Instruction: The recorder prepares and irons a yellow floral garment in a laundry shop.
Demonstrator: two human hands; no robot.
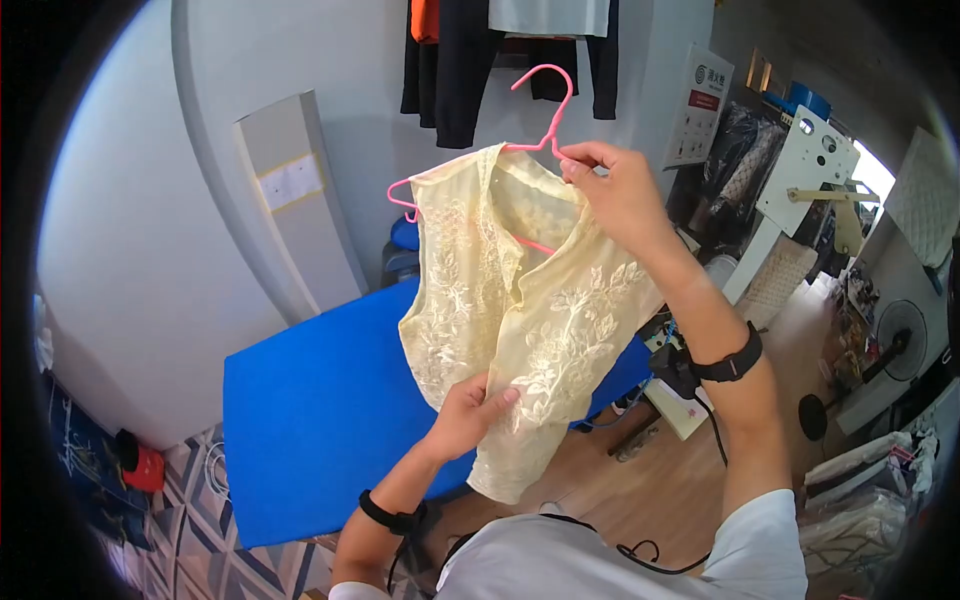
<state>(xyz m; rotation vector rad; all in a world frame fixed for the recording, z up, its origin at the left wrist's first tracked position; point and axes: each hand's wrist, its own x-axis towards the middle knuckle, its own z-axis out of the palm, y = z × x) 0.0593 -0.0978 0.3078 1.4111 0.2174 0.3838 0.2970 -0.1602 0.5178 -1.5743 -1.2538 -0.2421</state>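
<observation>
A pale yellow sleeveless top (454,300) with white leaf embroidery hangs on a pink hanger (555,124), in front of me and over a blue ironing board. My right hand (611,191) pinches the hanger near the base of its hook, at the garment's neckline. My left hand (476,416) holds the lower front edge of the top between thumb and fingers. The hanger's left end sticks out of one armhole; its other end is hidden by the cloth and my right arm. The front of the top gapes at the neck.
The blue ironing board (322,420) stretches across the middle and left. Dark garments (465,90) hang on the wall ahead. At the right are a perforated white panel (802,172), a fan (900,341) and plastic-covered clothes (862,525). A cable (712,427) hangs by my right arm.
</observation>
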